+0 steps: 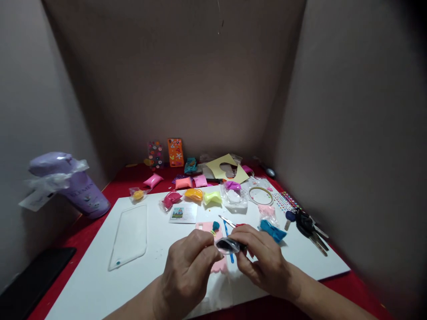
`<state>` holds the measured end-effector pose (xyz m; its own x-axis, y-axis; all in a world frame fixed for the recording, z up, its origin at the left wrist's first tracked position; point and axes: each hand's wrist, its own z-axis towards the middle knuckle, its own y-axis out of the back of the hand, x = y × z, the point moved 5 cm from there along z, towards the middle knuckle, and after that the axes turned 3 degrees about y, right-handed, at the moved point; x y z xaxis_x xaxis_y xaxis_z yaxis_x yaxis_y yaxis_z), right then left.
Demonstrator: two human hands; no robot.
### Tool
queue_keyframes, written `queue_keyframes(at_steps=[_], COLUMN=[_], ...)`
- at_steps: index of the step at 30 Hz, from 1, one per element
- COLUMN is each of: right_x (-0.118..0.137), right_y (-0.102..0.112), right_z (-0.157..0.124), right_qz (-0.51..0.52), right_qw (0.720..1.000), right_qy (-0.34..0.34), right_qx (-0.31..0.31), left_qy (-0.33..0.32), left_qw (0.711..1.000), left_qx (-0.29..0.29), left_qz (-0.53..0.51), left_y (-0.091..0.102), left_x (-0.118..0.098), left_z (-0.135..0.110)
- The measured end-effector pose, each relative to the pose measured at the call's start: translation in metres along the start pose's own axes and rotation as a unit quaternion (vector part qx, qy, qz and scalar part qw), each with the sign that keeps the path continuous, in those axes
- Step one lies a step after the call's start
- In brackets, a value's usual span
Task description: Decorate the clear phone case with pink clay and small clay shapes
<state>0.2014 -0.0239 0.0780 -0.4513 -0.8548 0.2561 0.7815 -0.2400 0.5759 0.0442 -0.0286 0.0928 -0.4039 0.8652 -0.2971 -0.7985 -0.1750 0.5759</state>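
Between my two hands, above the white board (90,266), is a small clear plastic packet (228,245) with something black inside, which looks like modelling clay. My left hand (190,266) pinches the packet's left edge with thumb and fingers. My right hand (263,262) is closed around its right end. Beneath them lies a pink phone case (218,265) with a scalloped lower edge, partly hidden; a teal lump (215,226) sits near its top. Beside it are a thin blue tool (226,229) and scissors (227,220), their handles mostly covered by my right hand.
A clear phone case (131,235) lies at left. Colored clay packets (193,194), a tape roll (260,195), a blue packet (272,231) and keys (308,226) surround the hands. A purple wrapped cup (76,191) stands left; decorated cases (175,152) lean behind.
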Motion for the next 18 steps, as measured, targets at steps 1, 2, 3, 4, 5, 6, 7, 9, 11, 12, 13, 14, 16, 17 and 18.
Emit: queue_keyframes(at_steps=[1, 2, 3, 4, 5, 6, 7, 9, 11, 12, 13, 14, 16, 17, 18], right_x=[0.0, -0.001, -0.001, -0.002, -0.002, -0.001, -0.001, -0.001, -0.001, -0.001, 0.0, 0.0, 0.001, 0.001, 0.002], right_y=[0.001, 0.001, 0.002, 0.002, 0.002, 0.002, 0.002, 0.001, 0.0, 0.0, 0.0, 0.0, 0.001, 0.001, 0.001], right_z=[0.0, 0.0, 0.0, -0.001, -0.001, -0.001, -0.001, -0.001, -0.001, -0.001, -0.001, -0.001, -0.001, -0.001, -0.001], right_qz=[-0.007, -0.018, -0.029, -0.04, -0.047, -0.05, -0.049, -0.047, -0.047, -0.047, -0.047, -0.047, -0.051, -0.054, -0.056], right_qw=[1.0, 1.0, 1.0, 0.999, 0.999, 0.998, 0.998, 0.998, 0.998, 0.998, 0.998, 0.998, 0.998, 0.997, 0.997], right_qy=[0.0, 0.001, 0.004, 0.009, 0.015, 0.022, 0.029, 0.037, 0.039, 0.039, 0.04, 0.042, 0.048, 0.052, 0.057], right_qx=[-0.002, -0.005, -0.008, -0.009, -0.01, -0.011, -0.011, -0.008, -0.007, -0.006, -0.005, -0.003, 0.001, 0.003, 0.004], left_qy=[0.012, 0.026, 0.043, 0.061, 0.082, 0.104, 0.125, 0.152, 0.152, 0.145, 0.137, 0.129, 0.111, 0.102, 0.095], left_qw=[1.0, 1.0, 0.999, 0.998, 0.996, 0.993, 0.989, 0.982, 0.981, 0.983, 0.986, 0.988, 0.993, 0.994, 0.995], left_qx=[-0.004, -0.008, -0.009, -0.006, -0.002, 0.001, 0.003, -0.005, -0.015, -0.018, -0.021, -0.023, -0.023, -0.022, -0.018], left_qz=[0.0, -0.003, -0.01, -0.022, -0.039, -0.06, -0.081, -0.113, -0.118, -0.11, -0.096, -0.079, -0.043, -0.027, -0.015], left_y=[0.0, 0.001, 0.001, 0.001, 0.0, -0.001, -0.002, -0.003, -0.004, -0.004, -0.003, -0.002, -0.001, 0.0, 0.0], left_x=[0.0, 0.001, 0.001, 0.002, 0.004, 0.006, 0.008, 0.011, 0.013, 0.013, 0.013, 0.012, 0.011, 0.011, 0.01], left_z=[0.0, 0.001, 0.001, 0.002, 0.002, 0.002, 0.002, 0.002, 0.001, 0.0, 0.0, 0.0, -0.001, -0.001, -0.001])
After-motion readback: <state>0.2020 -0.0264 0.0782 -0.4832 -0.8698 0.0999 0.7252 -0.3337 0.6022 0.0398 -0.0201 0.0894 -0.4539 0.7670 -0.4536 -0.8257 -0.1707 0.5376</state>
